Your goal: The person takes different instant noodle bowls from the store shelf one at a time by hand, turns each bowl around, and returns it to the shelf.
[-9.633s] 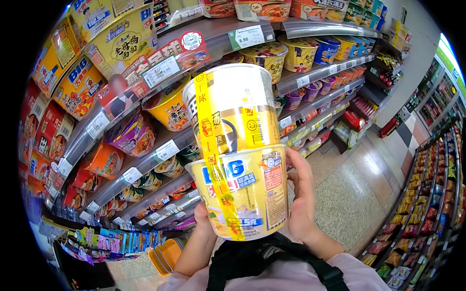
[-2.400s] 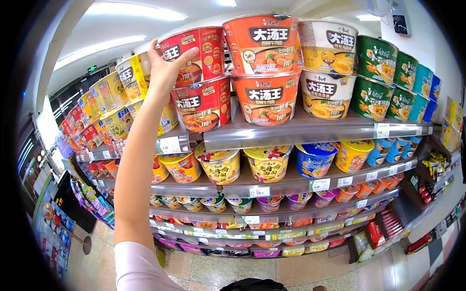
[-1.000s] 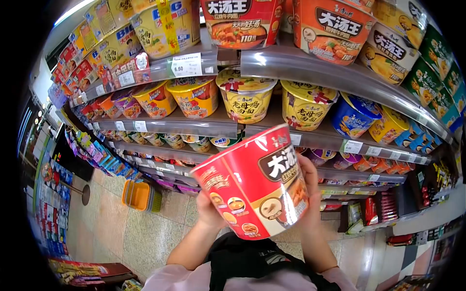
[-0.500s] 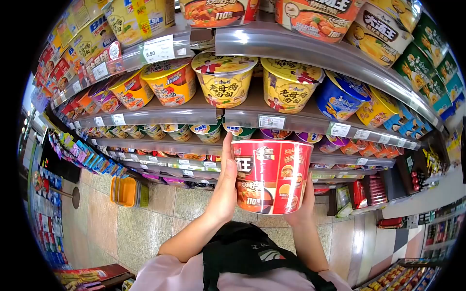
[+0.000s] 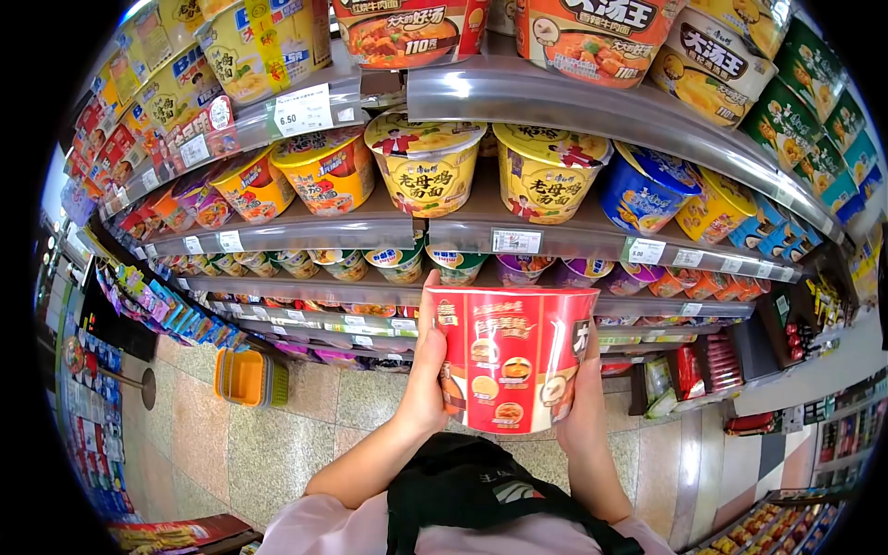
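Note:
Between my two hands is a large red instant noodle cup (image 5: 499,361), held upright in front of my chest. A panel with small round food pictures on its side faces me. My left hand (image 5: 427,375) presses against its left side, thumb pointing up. On the right side my right hand (image 5: 583,398) grips it, with the fingers partly hidden behind the cup. Just beyond it, yellow noodle cups (image 5: 552,176) and a blue noodle cup (image 5: 647,190) stand on the middle shelf (image 5: 324,236).
Larger noodle tubs (image 5: 592,42) line the upper shelf, with a price tag (image 5: 302,109) on its edge. Green and purple cups (image 5: 398,262) fill the shelf below. An orange basket (image 5: 242,377) stands on the floor at left. Snack packets (image 5: 153,296) hang at the left.
The red noodle cup has turned in my hands, so its front lettering has moved out of sight and the picture panel faces me. It also sits slightly lower in view.

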`<state>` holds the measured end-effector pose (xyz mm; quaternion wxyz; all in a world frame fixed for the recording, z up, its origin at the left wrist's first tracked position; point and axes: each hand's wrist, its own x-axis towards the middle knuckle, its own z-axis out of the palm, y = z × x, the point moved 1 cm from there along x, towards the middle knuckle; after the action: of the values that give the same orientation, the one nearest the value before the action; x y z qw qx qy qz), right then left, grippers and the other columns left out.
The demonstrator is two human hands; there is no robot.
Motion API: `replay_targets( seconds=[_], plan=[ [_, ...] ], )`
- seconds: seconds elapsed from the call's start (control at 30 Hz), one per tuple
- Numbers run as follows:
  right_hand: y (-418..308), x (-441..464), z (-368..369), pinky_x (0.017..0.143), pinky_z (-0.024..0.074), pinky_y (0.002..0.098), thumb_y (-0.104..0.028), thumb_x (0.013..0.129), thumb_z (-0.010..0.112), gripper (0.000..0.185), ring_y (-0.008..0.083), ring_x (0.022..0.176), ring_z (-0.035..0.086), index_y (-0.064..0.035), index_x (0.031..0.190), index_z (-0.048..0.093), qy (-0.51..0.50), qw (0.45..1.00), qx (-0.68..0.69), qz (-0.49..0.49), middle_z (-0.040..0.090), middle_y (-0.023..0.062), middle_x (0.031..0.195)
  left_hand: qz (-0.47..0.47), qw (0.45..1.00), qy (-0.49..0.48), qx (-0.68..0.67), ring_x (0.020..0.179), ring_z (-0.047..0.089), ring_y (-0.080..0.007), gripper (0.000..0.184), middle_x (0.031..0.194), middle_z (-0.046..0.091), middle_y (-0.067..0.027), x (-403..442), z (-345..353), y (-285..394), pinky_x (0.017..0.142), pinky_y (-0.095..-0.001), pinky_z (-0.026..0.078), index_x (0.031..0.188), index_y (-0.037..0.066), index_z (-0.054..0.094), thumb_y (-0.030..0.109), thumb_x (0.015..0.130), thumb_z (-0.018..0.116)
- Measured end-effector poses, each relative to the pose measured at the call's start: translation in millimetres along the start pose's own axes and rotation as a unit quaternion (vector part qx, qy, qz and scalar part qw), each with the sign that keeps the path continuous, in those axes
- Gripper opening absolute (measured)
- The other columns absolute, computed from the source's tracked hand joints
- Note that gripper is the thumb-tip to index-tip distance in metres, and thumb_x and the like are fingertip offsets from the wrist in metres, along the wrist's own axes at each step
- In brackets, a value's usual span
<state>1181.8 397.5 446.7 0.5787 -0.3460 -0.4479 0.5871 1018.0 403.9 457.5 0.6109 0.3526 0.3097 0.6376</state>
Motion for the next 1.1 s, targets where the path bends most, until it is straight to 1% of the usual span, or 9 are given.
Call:
replay_targets(
  seconds=[0.07, 0.23, 0.37, 0.43, 0.53, 0.7, 0.93, 1.03, 1.1],
  plan=[
    [-12, 0, 5, 0.101, 0.0281, 0.0309, -0.050, 0.090, 0.034, 0.073, 0.0171, 0.124, 0.033, -0.0043, 0.140, 0.006, -0.029, 0.991, -0.106, -0.070, 0.026, 0.0104, 0.139, 0.013, 0.999, -0.050, -0.009, 0.121, 0.037, -0.0192, 0.077, 0.136, 0.027, -0.0104, -2, -1, -2, 0.096, -0.0332, 0.037, 0.140, 0.013, -0.002, 0.051, 0.088, 0.040],
    [-36, -7, 19, 0.103, 0.0235, 0.0310, -0.054, 0.088, 0.034, 0.078, 0.0173, 0.128, 0.026, -0.0071, 0.141, 0.002, -0.049, 0.978, -0.156, -0.130, 0.018, 0.0093, 0.143, -0.099, 0.979, -0.044, -0.173, 0.104, 0.055, -0.0231, 0.064, 0.117, 0.053, -0.0129, -6, -16, -8, 0.089, -0.0379, 0.045, 0.120, 0.004, 0.041, 0.056, 0.084, 0.042],
    [-18, -3, 18, 0.105, 0.0224, 0.0353, -0.050, 0.091, 0.031, 0.067, 0.0208, 0.128, 0.027, -0.0117, 0.141, 0.010, 0.022, 0.975, 0.215, 0.044, 0.023, 0.0090, 0.142, -0.091, 0.942, -0.126, -0.299, 0.118, 0.043, -0.0261, 0.074, 0.132, 0.039, -0.0116, 1, -8, -21, 0.097, -0.0431, 0.037, 0.139, 0.012, 0.017, 0.055, 0.084, 0.040],
    [-11, -1, 9, 0.104, 0.0245, 0.0360, -0.050, 0.091, 0.030, 0.064, 0.0211, 0.126, 0.030, -0.0123, 0.141, 0.012, 0.022, 0.970, 0.239, 0.049, 0.026, 0.0090, 0.140, -0.117, 0.920, -0.158, -0.339, 0.118, 0.043, -0.0247, 0.073, 0.131, 0.040, -0.0107, 1, -2, -19, 0.098, -0.0417, 0.036, 0.139, 0.012, 0.017, 0.056, 0.085, 0.038],
    [-8, -4, -1, 0.101, 0.0309, 0.0382, -0.047, 0.093, 0.027, 0.058, 0.0221, 0.120, 0.039, -0.0142, 0.140, 0.019, 0.025, 0.947, 0.311, 0.069, 0.036, 0.0090, 0.134, -0.128, 0.985, 0.024, -0.110, 0.122, 0.038, -0.0188, 0.064, 0.137, 0.031, -0.0067, -7, 2, -13, 0.097, -0.0365, 0.037, 0.138, 0.010, 0.014, 0.049, 0.091, 0.033],
    [-17, 6, 5, 0.100, 0.0322, 0.0371, -0.042, 0.093, 0.031, 0.058, 0.0220, 0.119, 0.040, -0.0146, 0.140, 0.012, 0.048, 0.976, 0.214, -0.007, 0.035, 0.0119, 0.133, -0.018, 0.999, -0.008, -0.029, 0.125, 0.031, -0.0204, 0.076, 0.138, 0.026, -0.0116, -11, 10, -2, 0.102, -0.0346, 0.028, 0.139, 0.006, 0.008, 0.041, 0.087, 0.050],
    [-21, 9, 11, 0.099, 0.0343, 0.0347, -0.045, 0.094, 0.025, 0.060, 0.0196, 0.123, 0.037, -0.0117, 0.141, 0.008, 0.071, 0.990, 0.089, -0.081, 0.025, 0.0079, 0.140, -0.124, 0.989, -0.059, -0.062, 0.124, 0.033, -0.0216, 0.094, 0.138, 0.028, -0.0128, -16, 4, 2, 0.101, -0.0357, 0.030, 0.140, 0.006, 0.004, 0.042, 0.076, 0.062],
    [-28, 9, 13, 0.105, 0.0236, 0.0355, -0.054, 0.089, 0.030, 0.072, 0.0213, 0.129, 0.025, -0.0119, 0.141, 0.002, 0.024, 0.994, 0.082, -0.074, 0.018, 0.0130, 0.143, -0.124, 0.970, -0.107, -0.182, 0.112, 0.048, -0.0254, 0.078, 0.127, 0.043, -0.0152, -17, -12, -14, 0.094, -0.0380, 0.039, 0.134, 0.003, 0.024, 0.046, 0.079, 0.056],
    [-25, 6, 12, 0.102, 0.0291, 0.0356, -0.051, 0.091, 0.028, 0.065, 0.0202, 0.125, 0.032, -0.0121, 0.140, 0.009, 0.051, 0.987, 0.152, -0.010, 0.025, 0.0106, 0.140, -0.101, 0.941, -0.126, -0.298, 0.102, 0.056, -0.0281, 0.066, 0.116, 0.054, -0.0168, -21, -9, -19, 0.089, -0.0397, 0.044, 0.124, 0.001, 0.040, 0.052, 0.083, 0.046]
  ],
)
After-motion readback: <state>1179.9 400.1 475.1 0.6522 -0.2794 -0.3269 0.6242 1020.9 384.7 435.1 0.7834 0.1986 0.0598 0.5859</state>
